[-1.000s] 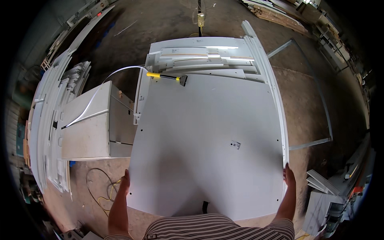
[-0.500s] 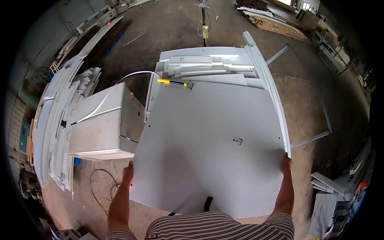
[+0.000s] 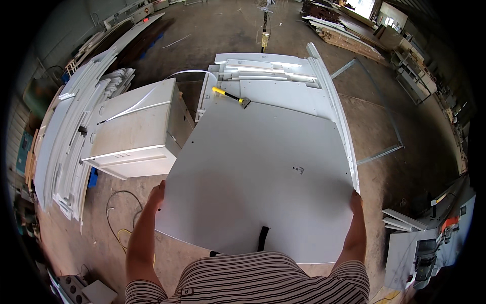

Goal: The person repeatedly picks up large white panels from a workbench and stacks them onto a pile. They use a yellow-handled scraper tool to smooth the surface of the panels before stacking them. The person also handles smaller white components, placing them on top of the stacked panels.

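A large white panel [image 3: 258, 162] lies flat in front of me, its near edge close to my striped shirt. My left hand [image 3: 159, 192] grips its left edge, and my right hand [image 3: 357, 201] holds the right edge; the fingers of both are partly hidden by the board. Small dark holes sit near the panel's sides, and a small label [image 3: 298, 170] is on its face. Across the far edge rests a scraper [image 3: 230, 95] with a yellow and black handle. A black strap [image 3: 263, 238] lies on the panel near my body.
Beyond the panel is a stack of white boards [image 3: 283, 91], with long strips along its right side. A white cabinet [image 3: 134, 121] stands at left, beside piled white boards [image 3: 66, 147]. A metal frame [image 3: 379, 155] lies on the floor at right. A cable [image 3: 109, 207] runs at lower left.
The panel has shifted toward me and turned slightly, baring more of the white board behind it. The scraper now lies at a steeper slant. Both hands keep their hold; the view has shifted too.
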Available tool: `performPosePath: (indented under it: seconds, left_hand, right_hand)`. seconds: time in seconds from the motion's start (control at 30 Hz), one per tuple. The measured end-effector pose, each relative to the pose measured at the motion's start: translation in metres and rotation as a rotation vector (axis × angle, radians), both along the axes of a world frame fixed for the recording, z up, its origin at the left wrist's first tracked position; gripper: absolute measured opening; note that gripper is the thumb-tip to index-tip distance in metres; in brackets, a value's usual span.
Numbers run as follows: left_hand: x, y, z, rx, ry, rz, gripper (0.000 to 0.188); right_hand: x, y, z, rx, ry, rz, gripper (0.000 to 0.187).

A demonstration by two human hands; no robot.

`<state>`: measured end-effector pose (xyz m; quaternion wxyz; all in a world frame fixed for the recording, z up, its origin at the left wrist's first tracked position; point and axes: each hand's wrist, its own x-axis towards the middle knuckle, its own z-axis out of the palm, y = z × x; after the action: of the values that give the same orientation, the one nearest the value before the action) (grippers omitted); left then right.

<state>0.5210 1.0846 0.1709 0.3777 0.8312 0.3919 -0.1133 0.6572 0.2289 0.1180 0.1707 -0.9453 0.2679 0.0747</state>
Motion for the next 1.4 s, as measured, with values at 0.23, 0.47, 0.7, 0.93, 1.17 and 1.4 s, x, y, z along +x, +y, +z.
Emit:
performPosePath:
  seconds: [0.23,0.47,0.7,0.93,1.17,1.4]
  left_hand:
    - [0.006,-0.006,0.008,0.208,0.085,0.039,0.075]
    - [0.016,-0.027,0.068,0.57,0.07,-0.05,0.07]
    - [-0.003,-0.06,0.143,0.732,0.058,-0.125,0.054]
    - [-0.07,-0.062,0.219,0.638,-0.038,0.158,0.056]
    - [-0.162,-0.005,0.259,0.681,-0.268,0.354,0.055]
    - [-0.339,0.101,0.28,0.683,-0.549,0.515,0.054]
  right_hand:
    - [0.012,-0.013,-0.038,0.337,-0.002,-0.33,0.068]
    - [0.004,0.028,-0.113,0.296,-0.391,-0.384,0.069]
    - [-0.016,0.02,-0.113,0.561,-0.063,-0.48,0.065]
    - [0.029,0.053,-0.14,1.346,-0.358,-0.227,0.071]
    - [0.076,0.209,-0.055,1.009,-0.09,-0.077,0.058]
    - [0.023,0.421,0.026,1.165,-0.135,0.121,0.061]
